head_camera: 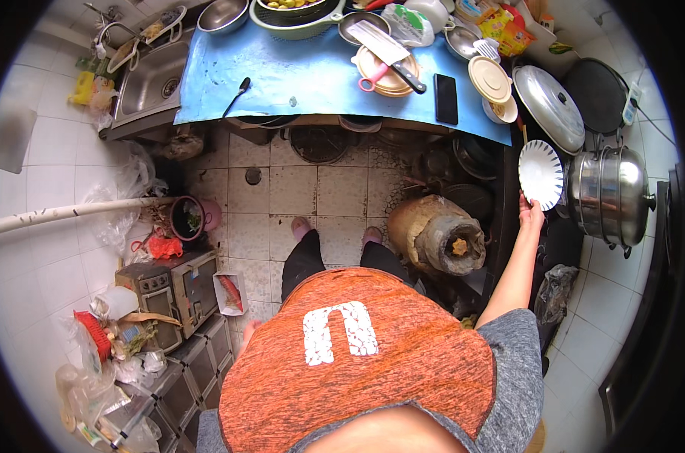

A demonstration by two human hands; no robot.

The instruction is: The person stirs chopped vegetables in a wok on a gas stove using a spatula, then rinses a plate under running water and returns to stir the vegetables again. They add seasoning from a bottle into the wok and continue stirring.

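Observation:
My right hand (pixel 531 212) grips the near rim of a white plate (pixel 540 174) with dark marks around its edge. The plate is held at the right, beside a tall steel steamer pot (pixel 609 195). Just beyond it a large oval metal lid (pixel 549 107) leans at the counter's right end. Only a small part of my left hand (pixel 250 328) shows at my left side; my shirt hides the rest, so its fingers cannot be made out.
A blue-covered counter (pixel 319 73) bears a cleaver (pixel 379 45) on lidded bowls, a phone (pixel 446 99) and a black spoon (pixel 238 96). Left of it is a steel sink (pixel 150 85). A gas cylinder (pixel 433 232) stands near my feet, a pink bucket (pixel 209 215) at left.

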